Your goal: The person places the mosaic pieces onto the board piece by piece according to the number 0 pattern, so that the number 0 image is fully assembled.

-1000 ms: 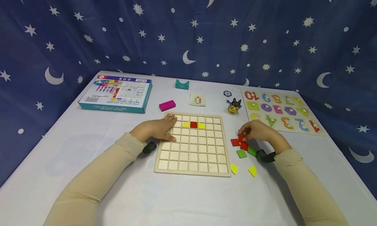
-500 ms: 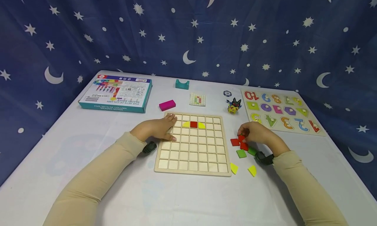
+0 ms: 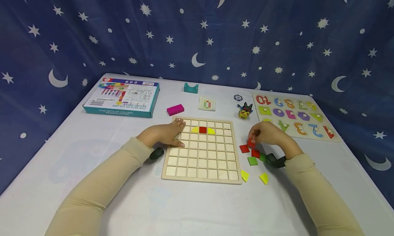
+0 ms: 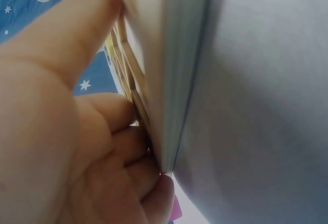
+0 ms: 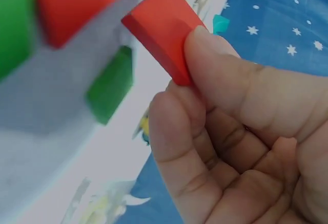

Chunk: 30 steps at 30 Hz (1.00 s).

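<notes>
A wooden grid board [image 3: 201, 164] lies mid-table, with a red square tile [image 3: 202, 130] between two yellow quarter-round tiles [image 3: 211, 130] near its far side. My left hand [image 3: 163, 133] rests on the board's left edge, fingers extended over the cells. To the board's right, my right hand [image 3: 268, 133] pinches a red tile [image 5: 166, 29] between thumb and fingers, tilted and just above the loose pieces. Below it lie two red tiles [image 3: 244, 148], green tiles [image 3: 252, 161] and two yellow quarter-round tiles [image 3: 263, 178]. In the right wrist view, a green tile [image 5: 111, 85] shows beneath.
A pattern card [image 3: 207, 104], a magenta block [image 3: 175, 109] and a teal piece [image 3: 191, 89] stand beyond the board. At the back left is a flat box [image 3: 121, 97]. A toy figure [image 3: 245, 110], a round chip [image 3: 238, 97] and a number puzzle [image 3: 295, 123] are on the right.
My right hand has lifted a red tile slightly off the pile, moving a little up and away. The left hand stays in place on the board.
</notes>
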{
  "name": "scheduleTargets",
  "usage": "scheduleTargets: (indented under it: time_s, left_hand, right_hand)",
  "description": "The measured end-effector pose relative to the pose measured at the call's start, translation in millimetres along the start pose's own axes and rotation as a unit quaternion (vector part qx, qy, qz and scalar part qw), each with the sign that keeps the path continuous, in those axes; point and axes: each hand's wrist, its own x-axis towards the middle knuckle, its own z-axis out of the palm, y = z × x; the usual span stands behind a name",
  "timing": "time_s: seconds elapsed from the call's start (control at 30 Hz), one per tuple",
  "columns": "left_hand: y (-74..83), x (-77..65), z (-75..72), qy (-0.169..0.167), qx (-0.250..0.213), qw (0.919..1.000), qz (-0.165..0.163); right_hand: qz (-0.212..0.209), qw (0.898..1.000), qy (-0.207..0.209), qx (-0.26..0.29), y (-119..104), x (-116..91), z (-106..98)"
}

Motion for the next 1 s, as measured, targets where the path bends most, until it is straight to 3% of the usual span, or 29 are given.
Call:
scheduleTargets:
  time_s: [0.47,0.7,1.0]
  left_hand:
    - [0.5,-1.5,-0.6,-0.001,0.001,1.0000,0.003]
    - [2.0,-4.0,-2.5,-0.004,0.005,1.0000,0.001]
    - [0.1,-2.4,-0.3,0.000,0.000,1.0000,0.006]
  right_hand:
    - [-0.055,0.998,0.004,0.032,-45,28,9]
    - [-0.066,0.998,0.005,0.012,-68,46,15]
    - [-0.093,0.995,-0.025,0.036,-84,66,29]
